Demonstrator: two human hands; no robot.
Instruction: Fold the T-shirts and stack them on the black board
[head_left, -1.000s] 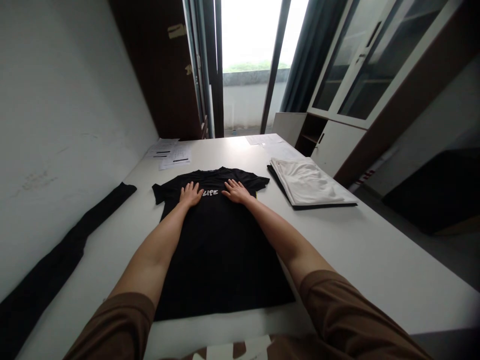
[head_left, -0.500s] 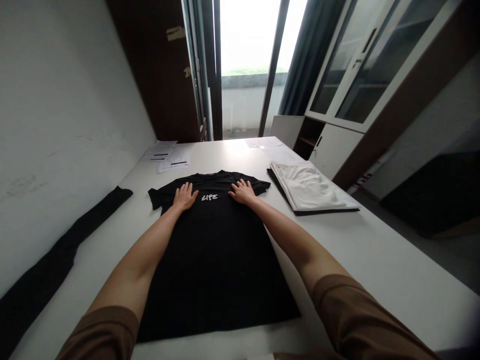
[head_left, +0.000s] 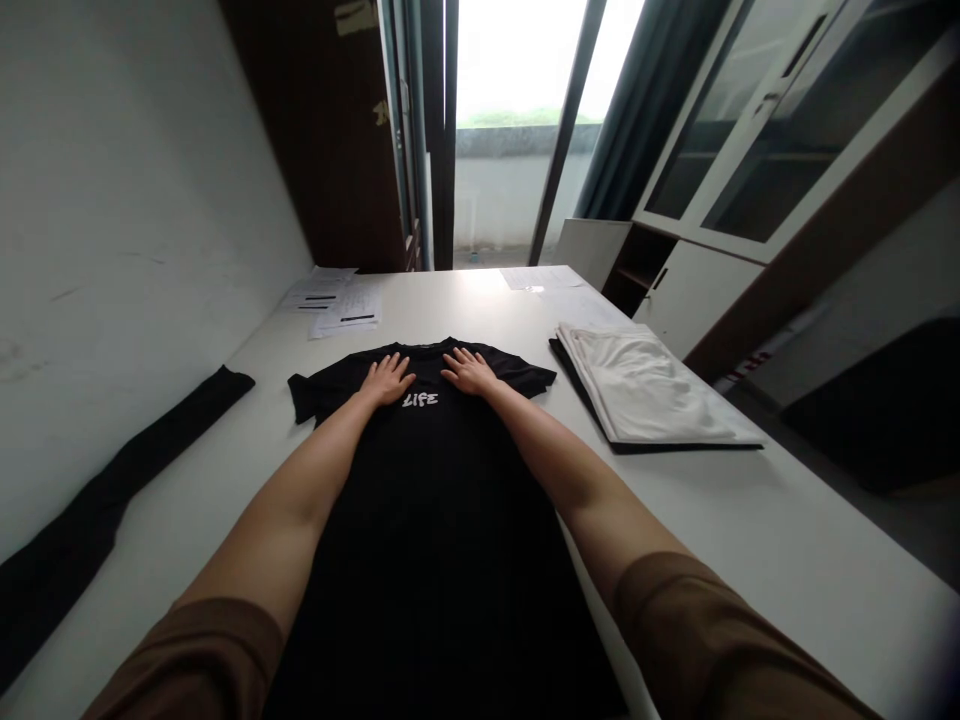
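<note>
A black T-shirt [head_left: 450, 520] with white lettering near its collar lies spread on the white table [head_left: 795, 520], collar at the far end and hem toward me. My left hand [head_left: 388, 379] rests flat on the upper chest, just left of the collar, fingers apart. On the other side of the collar, my right hand [head_left: 469, 372] lies flat on the cloth, its fingers also spread. Neither hand grips anything. The lower part of the shirt runs down between my forearms.
Folded white cloth [head_left: 645, 385] lies on something black at the right. Another black cloth [head_left: 127, 480] stretches along the left wall. Papers [head_left: 349, 305] lie at the far left, and more sheets [head_left: 540, 278] at the far right. A cabinet [head_left: 697, 290] stands beyond.
Both my hands have moved closer together and up toward the collar, staying flat on the shirt. The view has shifted slightly, and the hem has slipped to the bottom edge.
</note>
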